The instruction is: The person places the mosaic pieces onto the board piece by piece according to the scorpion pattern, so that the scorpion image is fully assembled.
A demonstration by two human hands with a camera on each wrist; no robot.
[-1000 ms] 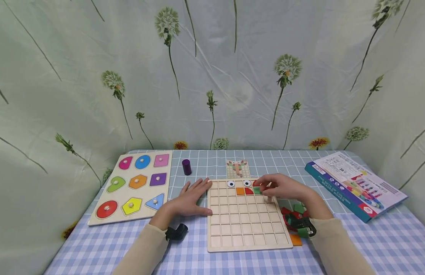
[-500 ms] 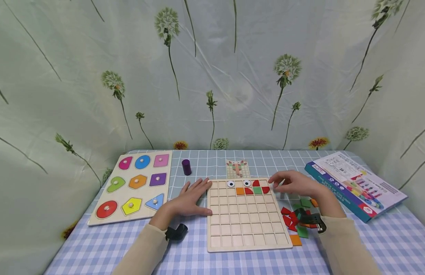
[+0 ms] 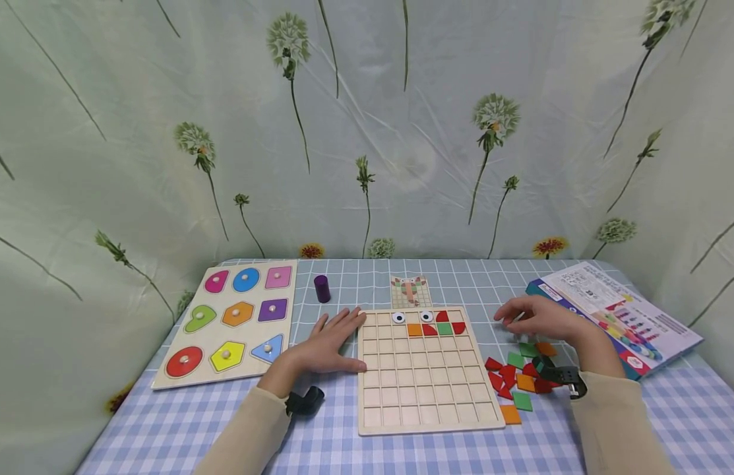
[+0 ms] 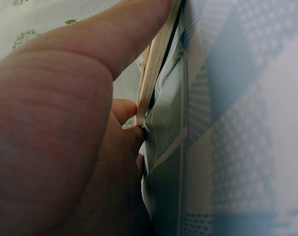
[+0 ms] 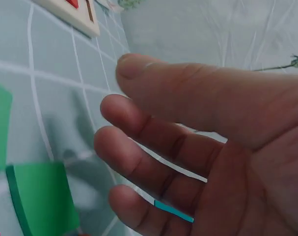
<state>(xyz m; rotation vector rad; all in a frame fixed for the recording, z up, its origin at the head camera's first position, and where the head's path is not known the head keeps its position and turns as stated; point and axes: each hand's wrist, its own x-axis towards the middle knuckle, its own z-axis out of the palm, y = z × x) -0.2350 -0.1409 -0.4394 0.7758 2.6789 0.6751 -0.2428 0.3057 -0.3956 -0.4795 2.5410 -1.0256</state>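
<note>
A wooden grid board (image 3: 414,396) lies in the middle of the table. Its upper rows hold two round eye pieces (image 3: 399,318), an orange square tile (image 3: 415,330), a green square tile (image 3: 444,328) and several red curved tiles (image 3: 458,328). My left hand (image 3: 328,346) is spread flat at the board's left edge, thumb and fingertips touching it; the left wrist view shows the board's side edge (image 4: 156,69) against them. To the right of the board, my right hand (image 3: 541,318) hovers with loosely bent fingers and nothing between them, near the loose tiles.
Loose red, green and orange tiles (image 3: 522,401) lie right of the board. A small pattern card (image 3: 411,292) sits behind it, with a purple cylinder (image 3: 322,289) farther left. A wooden shape puzzle (image 3: 230,336) is at left, a boxed game (image 3: 616,316) at right.
My right hand has let go of a red tile in the board's second row and moved right, off the board and above the table. The left hand has stayed in place.
</note>
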